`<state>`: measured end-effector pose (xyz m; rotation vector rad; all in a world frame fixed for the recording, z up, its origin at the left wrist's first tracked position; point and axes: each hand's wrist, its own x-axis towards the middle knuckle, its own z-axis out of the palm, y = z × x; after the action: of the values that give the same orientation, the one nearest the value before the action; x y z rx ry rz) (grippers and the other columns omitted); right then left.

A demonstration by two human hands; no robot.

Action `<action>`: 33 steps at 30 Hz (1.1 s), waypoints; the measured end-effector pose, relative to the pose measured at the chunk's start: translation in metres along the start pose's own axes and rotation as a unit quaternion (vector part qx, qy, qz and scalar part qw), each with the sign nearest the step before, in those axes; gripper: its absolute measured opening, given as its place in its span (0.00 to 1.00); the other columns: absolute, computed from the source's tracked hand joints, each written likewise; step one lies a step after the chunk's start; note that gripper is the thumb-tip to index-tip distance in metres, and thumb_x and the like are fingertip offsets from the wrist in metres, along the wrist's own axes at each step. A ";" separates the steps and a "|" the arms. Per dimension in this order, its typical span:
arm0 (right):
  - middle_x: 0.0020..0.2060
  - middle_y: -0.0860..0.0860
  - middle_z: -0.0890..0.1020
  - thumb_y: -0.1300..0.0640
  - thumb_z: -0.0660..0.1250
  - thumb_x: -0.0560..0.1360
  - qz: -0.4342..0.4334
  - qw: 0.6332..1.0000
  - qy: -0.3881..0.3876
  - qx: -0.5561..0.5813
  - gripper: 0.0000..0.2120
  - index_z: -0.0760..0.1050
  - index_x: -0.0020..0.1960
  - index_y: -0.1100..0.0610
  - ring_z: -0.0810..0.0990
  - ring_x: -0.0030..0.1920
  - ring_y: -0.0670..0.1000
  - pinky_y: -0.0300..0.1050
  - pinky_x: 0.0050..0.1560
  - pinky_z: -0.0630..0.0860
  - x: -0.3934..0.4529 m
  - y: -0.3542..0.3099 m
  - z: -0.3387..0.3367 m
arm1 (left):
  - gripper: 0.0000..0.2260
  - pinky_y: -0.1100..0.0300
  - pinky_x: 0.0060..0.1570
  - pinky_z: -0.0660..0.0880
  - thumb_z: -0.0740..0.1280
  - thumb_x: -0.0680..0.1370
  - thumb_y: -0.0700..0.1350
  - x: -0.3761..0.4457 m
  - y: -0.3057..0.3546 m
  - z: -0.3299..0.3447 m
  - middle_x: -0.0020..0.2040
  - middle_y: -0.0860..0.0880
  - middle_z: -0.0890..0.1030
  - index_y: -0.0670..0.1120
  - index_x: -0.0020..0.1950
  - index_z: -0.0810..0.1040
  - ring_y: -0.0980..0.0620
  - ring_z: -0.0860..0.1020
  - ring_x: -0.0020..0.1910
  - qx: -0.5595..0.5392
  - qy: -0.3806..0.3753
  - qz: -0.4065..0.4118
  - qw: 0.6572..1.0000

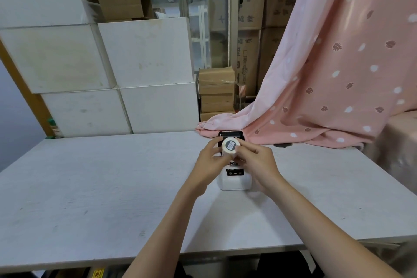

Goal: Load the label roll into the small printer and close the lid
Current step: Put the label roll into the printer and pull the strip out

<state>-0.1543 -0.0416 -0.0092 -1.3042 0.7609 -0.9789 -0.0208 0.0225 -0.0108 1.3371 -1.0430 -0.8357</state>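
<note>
A white label roll with a dark core faces me, held just above the small white printer on the table. My left hand grips the roll's left side and my right hand grips its right side. The printer's black lid stands open behind the roll. My hands and the roll hide the printer's paper bay.
The white table runs wide to the left and right of the printer. A pink patterned cloth drapes down onto the table's far right. White boxes and brown cartons are stacked behind the table's far edge.
</note>
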 end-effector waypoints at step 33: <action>0.59 0.46 0.87 0.57 0.71 0.80 -0.078 0.981 0.007 -0.178 0.15 0.83 0.66 0.53 0.84 0.61 0.46 0.47 0.65 0.79 0.010 -0.009 -0.046 | 0.28 0.58 0.68 0.62 0.66 0.78 0.32 0.019 -0.045 -0.029 0.74 0.54 0.69 0.56 0.73 0.69 0.48 0.65 0.66 0.450 -0.111 0.107 0.880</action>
<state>-0.1923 -0.0699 -0.0058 -1.6896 0.8819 -1.0074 0.0172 0.0107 -0.0511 1.8558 -1.8580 -0.3124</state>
